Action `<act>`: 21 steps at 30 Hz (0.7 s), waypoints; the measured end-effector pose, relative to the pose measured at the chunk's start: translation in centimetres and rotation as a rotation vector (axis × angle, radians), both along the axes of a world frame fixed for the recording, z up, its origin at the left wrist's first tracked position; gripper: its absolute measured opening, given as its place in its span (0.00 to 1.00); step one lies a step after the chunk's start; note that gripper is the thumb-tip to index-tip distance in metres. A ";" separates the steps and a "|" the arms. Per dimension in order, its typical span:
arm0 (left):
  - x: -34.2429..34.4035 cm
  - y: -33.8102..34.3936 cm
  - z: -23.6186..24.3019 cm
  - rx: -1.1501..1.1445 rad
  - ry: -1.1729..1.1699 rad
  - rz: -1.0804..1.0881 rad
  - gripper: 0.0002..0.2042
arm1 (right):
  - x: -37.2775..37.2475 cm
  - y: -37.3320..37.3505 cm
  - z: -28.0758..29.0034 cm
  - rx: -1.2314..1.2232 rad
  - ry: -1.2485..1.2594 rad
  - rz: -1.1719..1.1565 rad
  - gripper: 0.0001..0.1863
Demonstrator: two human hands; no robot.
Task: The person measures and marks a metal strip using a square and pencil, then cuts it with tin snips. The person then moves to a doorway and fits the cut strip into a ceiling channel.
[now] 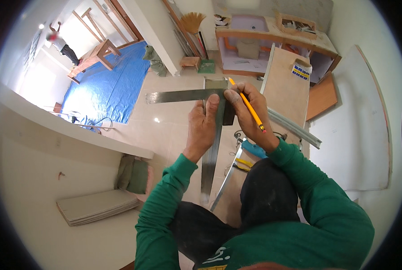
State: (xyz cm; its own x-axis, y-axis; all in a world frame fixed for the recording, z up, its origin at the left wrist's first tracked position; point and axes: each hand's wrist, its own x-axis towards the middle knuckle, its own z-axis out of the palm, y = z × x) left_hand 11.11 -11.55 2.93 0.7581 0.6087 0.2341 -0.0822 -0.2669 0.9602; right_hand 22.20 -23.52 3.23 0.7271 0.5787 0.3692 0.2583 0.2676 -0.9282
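Note:
My left hand (202, 126) is closed on a steel square (178, 96), its thumb pressed on the metal near the corner and its fingers curled underneath. One blade points left; the other runs back toward my knees. A yellow pencil (250, 108) with a pink eraser lies between the fingers of my right hand (251, 112), point forward. That hand's thumb and fingertips meet at the corner of the square. A dark piece (228, 113) shows beside the blade under my right hand; its kind is unclear.
Near my right knee lie yellow-handled snips (243, 164), a blue tool (254, 148) and metal strips. A board (287, 87) bears a small box (301, 69) and a metal channel (295, 128). Stacked panels (97, 207) stand left. Beyond a blue tarp (113, 81), a person (63, 45) stands.

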 end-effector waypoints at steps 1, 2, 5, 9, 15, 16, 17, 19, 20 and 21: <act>-0.1 -0.3 0.0 -0.003 -0.001 0.010 0.33 | 0.0 -0.4 0.1 -0.029 -0.036 -0.016 0.11; -0.1 -0.2 0.0 -0.006 -0.001 0.020 0.33 | 0.1 -0.4 0.2 -0.058 -0.072 -0.033 0.11; 0.0 0.5 -0.4 0.030 0.040 0.010 0.32 | 0.1 -0.1 -0.1 -0.052 -0.027 -0.023 0.12; -0.1 0.8 -0.5 0.002 0.046 0.007 0.33 | 0.1 0.0 -0.2 -0.050 -0.039 -0.007 0.13; 0.2 0.9 -1.0 -0.014 -0.011 -0.001 0.34 | 0.2 0.1 -0.3 -0.049 -0.042 -0.008 0.15; 0.3 1.1 -1.1 -0.019 0.010 0.002 0.34 | 0.4 0.5 -0.6 -0.050 -0.067 -0.028 0.15; 0.4 1.3 -1.2 -0.023 0.031 0.004 0.34 | 0.5 0.6 -0.7 -0.052 -0.092 -0.048 0.16; 0.3 1.3 -1.2 0.030 0.037 0.021 0.35 | 0.6 0.4 -0.7 -0.080 -0.077 -0.022 0.16; 0.2 1.4 -1.2 0.059 0.040 0.030 0.35 | 0.5 0.3 -0.6 -0.092 -0.070 -0.007 0.16; 0.2 1.5 -1.6 0.030 0.030 0.020 0.35 | 0.4 0.2 -0.5 -0.090 -0.029 0.023 0.16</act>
State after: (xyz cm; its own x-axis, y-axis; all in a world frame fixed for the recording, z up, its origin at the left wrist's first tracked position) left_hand 11.26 -10.00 1.37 0.7524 0.6172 0.2302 -0.0481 -0.2970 0.9537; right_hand 22.63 -23.30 2.76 0.7031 0.6271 0.3351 0.2798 0.1892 -0.9412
